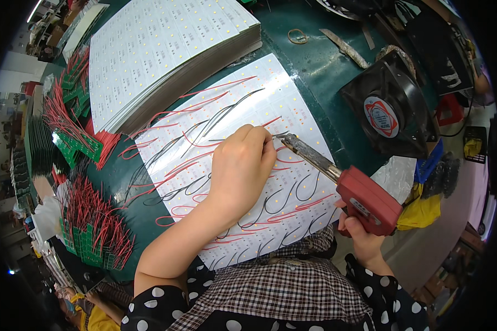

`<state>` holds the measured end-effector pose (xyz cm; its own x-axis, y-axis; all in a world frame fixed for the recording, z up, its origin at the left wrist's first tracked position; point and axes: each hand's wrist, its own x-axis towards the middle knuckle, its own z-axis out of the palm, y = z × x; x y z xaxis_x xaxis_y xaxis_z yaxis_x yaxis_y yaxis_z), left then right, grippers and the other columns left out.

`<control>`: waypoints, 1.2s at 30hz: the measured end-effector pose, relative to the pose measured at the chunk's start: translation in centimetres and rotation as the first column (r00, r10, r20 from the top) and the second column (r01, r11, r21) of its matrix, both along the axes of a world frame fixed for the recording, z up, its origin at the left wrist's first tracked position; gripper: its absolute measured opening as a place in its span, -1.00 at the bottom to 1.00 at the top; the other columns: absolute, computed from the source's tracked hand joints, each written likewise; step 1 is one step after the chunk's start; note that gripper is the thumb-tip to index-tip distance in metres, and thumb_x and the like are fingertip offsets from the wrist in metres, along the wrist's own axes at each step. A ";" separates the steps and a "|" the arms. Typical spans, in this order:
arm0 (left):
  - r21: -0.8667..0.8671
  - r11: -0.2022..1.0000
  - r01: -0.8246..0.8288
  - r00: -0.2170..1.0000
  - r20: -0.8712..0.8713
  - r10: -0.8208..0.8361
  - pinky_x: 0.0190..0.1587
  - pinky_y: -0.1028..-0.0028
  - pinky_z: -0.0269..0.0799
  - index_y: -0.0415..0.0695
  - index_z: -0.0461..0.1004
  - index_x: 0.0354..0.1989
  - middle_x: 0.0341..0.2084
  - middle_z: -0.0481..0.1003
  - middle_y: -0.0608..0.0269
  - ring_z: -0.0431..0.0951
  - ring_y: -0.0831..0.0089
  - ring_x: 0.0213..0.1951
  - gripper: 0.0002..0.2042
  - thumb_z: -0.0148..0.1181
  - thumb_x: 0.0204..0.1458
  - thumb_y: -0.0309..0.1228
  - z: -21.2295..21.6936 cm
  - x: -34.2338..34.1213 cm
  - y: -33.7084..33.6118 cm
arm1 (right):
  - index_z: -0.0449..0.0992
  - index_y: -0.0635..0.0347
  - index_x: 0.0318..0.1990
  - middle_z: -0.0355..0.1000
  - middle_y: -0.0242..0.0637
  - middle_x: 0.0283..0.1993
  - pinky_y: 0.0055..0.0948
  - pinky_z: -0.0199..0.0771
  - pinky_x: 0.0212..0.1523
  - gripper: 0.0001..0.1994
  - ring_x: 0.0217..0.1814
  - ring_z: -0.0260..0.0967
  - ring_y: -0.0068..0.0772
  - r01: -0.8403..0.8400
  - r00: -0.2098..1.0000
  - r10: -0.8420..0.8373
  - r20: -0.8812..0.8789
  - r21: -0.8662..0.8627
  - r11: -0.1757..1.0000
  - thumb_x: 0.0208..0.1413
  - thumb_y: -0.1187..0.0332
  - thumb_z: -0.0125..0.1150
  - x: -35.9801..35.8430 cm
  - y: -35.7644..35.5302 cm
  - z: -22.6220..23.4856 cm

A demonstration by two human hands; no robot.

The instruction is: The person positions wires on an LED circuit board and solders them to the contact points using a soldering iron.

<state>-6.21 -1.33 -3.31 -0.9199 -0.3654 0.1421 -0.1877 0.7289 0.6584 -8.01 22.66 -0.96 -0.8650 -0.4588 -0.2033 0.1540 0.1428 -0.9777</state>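
My left hand is over a white LED circuit board sheet, its fingertips pinched together on what looks like a thin black wire. In my right hand is a red soldering gun, gripped by its handle at the sheet's right side. The gun's dark tip points left and is close to my left fingertips; whether it touches the wire cannot be made out. Several red wires and black wires lie across the sheet in rows. My palm hides part of the sheet.
A thick stack of similar white sheets stands at the far left. Green boards with red wires are piled on the left. A black fan stands at right on the green tabletop, near a rubber band and a wrapped blade.
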 end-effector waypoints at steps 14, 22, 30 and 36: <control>-0.361 0.911 0.201 0.980 0.073 -0.187 -0.25 0.33 0.39 -0.26 0.45 -0.23 -0.34 0.47 0.09 0.48 0.27 -0.29 -0.78 0.19 -0.09 -0.51 1.3 2.9 0.8 | 0.22 0.40 0.09 0.40 -0.14 -0.25 -0.56 0.32 -0.54 -0.40 -0.54 0.29 -0.53 0.095 0.994 -0.093 -0.056 0.039 0.995 0.04 0.12 0.22 -0.1 2.2 1.9; -0.433 0.879 0.198 0.974 0.188 -0.127 0.12 0.16 0.20 -0.25 0.32 0.07 -0.03 0.43 0.03 0.40 0.10 0.03 -0.52 0.18 -0.11 -0.52 4.8 7.3 1.2 | 0.09 0.33 0.21 0.30 -0.11 -0.04 -0.67 0.25 -0.50 -0.49 -0.47 0.20 -0.60 0.157 0.722 -0.364 -0.588 -0.373 0.914 0.21 0.21 0.01 -5.8 7.8 6.4; -0.358 0.924 0.138 0.989 -0.005 -0.150 -0.12 0.27 0.27 -0.15 0.49 -0.26 -0.33 0.45 0.16 0.41 0.16 -0.23 -0.77 0.20 -0.17 -0.57 2.8 3.0 -4.1 | 0.46 0.22 -0.01 0.39 -0.54 -0.54 -0.75 0.06 -0.63 -0.73 -0.63 0.14 -0.83 0.365 0.668 -0.195 -0.718 0.089 0.927 0.12 0.40 0.16 -12.6 7.9 12.0; -0.336 0.902 0.270 0.959 0.178 -0.221 -0.10 0.27 0.22 -0.14 0.44 -0.41 -0.47 0.44 0.22 0.41 0.25 -0.29 -0.90 0.18 -0.10 -0.45 1.9 2.1 -5.7 | 0.35 0.33 0.12 0.39 -0.36 -0.01 -0.74 0.24 -0.25 -0.59 -0.28 0.28 -0.71 0.447 0.443 0.161 -0.882 0.373 0.813 0.22 0.24 -0.08 -12.7 19.7 21.1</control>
<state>-4.07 -7.04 -1.42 -0.9932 -0.0737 0.0903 -0.0399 0.9430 0.3303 -20.74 42.36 20.19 -0.7464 -0.3984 0.5330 -0.6277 0.6875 -0.3651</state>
